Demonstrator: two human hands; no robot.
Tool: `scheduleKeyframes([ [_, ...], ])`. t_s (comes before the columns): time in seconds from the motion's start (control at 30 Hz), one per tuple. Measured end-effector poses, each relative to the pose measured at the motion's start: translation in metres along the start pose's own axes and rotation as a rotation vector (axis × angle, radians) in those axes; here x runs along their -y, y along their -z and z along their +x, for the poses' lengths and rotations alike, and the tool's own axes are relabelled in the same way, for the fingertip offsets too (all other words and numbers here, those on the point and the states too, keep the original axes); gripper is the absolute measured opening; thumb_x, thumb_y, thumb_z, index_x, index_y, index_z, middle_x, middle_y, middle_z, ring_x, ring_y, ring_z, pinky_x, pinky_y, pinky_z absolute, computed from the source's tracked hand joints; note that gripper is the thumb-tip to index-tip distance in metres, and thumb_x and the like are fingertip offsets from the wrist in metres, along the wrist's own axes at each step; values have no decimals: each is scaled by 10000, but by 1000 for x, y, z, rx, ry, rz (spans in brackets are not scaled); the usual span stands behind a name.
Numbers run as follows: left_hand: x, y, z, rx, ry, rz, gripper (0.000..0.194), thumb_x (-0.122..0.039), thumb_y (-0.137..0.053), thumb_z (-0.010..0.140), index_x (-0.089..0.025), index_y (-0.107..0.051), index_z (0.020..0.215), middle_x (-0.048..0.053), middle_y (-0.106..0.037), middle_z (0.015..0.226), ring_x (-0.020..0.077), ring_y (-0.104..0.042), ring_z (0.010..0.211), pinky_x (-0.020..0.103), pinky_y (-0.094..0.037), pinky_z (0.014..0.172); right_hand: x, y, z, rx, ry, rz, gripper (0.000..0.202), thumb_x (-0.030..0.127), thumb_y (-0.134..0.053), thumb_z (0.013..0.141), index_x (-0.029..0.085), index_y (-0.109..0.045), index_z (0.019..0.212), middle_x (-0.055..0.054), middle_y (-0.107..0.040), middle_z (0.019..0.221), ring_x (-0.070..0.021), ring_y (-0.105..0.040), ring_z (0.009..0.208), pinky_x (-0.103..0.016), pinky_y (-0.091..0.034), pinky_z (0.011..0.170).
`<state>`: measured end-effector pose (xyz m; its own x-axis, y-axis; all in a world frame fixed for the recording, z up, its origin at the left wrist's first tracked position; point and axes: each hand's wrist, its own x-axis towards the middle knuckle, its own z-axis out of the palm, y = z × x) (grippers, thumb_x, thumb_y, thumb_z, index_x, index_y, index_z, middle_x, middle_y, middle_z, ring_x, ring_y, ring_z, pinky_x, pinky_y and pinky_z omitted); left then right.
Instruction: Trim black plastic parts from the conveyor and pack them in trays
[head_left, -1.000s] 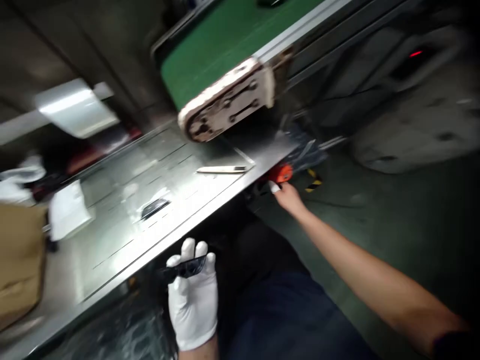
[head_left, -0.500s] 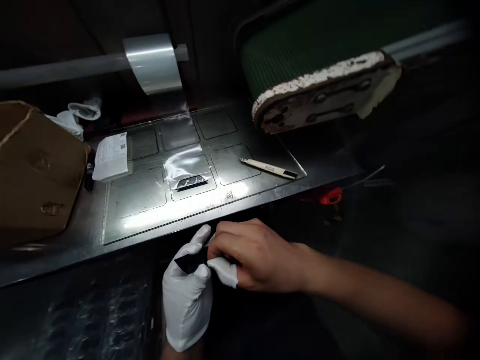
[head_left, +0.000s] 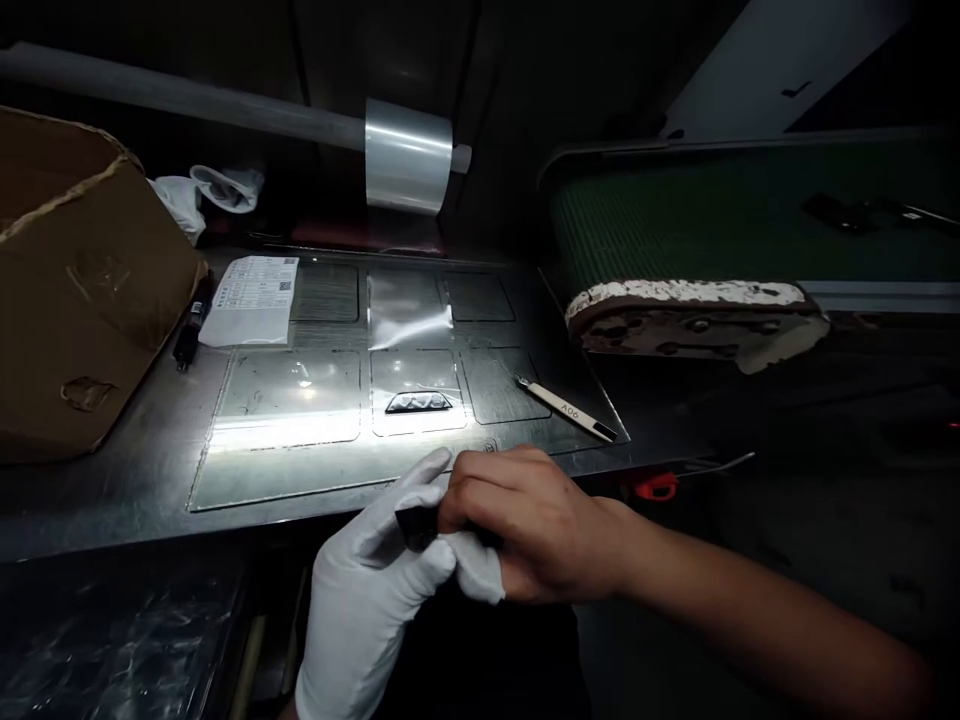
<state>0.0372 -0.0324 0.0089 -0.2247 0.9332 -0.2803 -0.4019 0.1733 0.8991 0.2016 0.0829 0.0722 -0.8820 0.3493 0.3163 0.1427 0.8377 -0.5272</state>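
My left hand (head_left: 375, 580), in a white glove, is closed around a small flat black piece (head_left: 416, 522) in front of the table edge. My right hand (head_left: 532, 525) is bare except for white cloth over the thumb. Its curled fingers pinch the right end of the same piece and cover part of it. Beyond the hands, a dark trapezoid-shaped piece (head_left: 418, 401) lies on the film on a marked plate (head_left: 285, 460). A pale craft knife (head_left: 566, 409) marked A06 rests at the plate's right side.
A film roll (head_left: 409, 155) hangs on a bar at the back. A cardboard box (head_left: 90, 300), a black marker (head_left: 193, 322) and a printed paper slip (head_left: 251, 300) are at left. A green conveyor belt (head_left: 675, 230) stands right; plastic-covered trays (head_left: 112, 640) sit lower left.
The view has turned and levelled, so the table sits differently in frame. Both hands still grip the black piece. The film strip now lies flatter over the plate.
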Motion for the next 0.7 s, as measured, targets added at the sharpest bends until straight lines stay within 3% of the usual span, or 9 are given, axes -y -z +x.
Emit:
scheduleKeyframes([
  [0.07, -19, 8, 13, -52, -122, 230, 583, -440, -846, 773, -291, -708, 1320, 74, -758, 1235, 332, -732, 1105, 447, -609, 1005, -12, 16, 16, -6, -16, -81, 71, 194, -647, 897, 177, -595, 941, -13, -613, 857, -111, -534, 708, -240, -365, 597],
  [0.13, -38, 16, 31, -60, -390, 616, 517, -420, -762, 859, -347, -664, 1361, 44, -725, 1302, 325, -692, 1185, 501, -560, 1074, -28, 32, 37, 58, -83, -283, 51, 185, -622, 908, 173, -611, 957, -25, -629, 883, -118, -523, 692, -253, -319, 578],
  [0.2, -50, 21, 52, 97, -638, 1045, 340, -354, -652, 940, -323, -696, 1275, 45, -685, 1349, 326, -631, 1252, 554, -487, 1133, -46, 42, 60, 211, -163, -508, 107, 164, -638, 866, 170, -627, 973, -34, -643, 914, -127, -514, 670, -269, -244, 556],
  [0.3, -54, 20, 75, 366, -731, 1428, 244, -303, -559, 978, -237, -691, 1173, 103, -631, 1385, 352, -562, 1293, 579, -456, 1125, -66, 45, 86, 428, -194, -680, 143, 136, -649, 820, 156, -632, 960, -41, -645, 901, -128, -496, 614, -283, -162, 543],
  [0.5, -41, 19, 82, 361, -739, 1547, 335, -371, -500, 1002, -215, -630, 1268, 123, -586, 1454, 341, -542, 1329, 560, -449, 1141, -77, 30, 100, 546, -165, -695, 124, 91, -549, 880, 129, -651, 938, -72, -648, 847, -133, -496, 568, -274, -210, 555],
  [0.7, -42, 19, 82, 359, -744, 1557, 320, -386, -512, 996, -223, -632, 1243, 109, -591, 1444, 331, -541, 1327, 545, -464, 1126, -86, 25, 109, 575, -191, -656, 116, 72, -566, 863, 127, -668, 874, -78, -669, 816, -127, -504, 567, -275, -241, 563],
])
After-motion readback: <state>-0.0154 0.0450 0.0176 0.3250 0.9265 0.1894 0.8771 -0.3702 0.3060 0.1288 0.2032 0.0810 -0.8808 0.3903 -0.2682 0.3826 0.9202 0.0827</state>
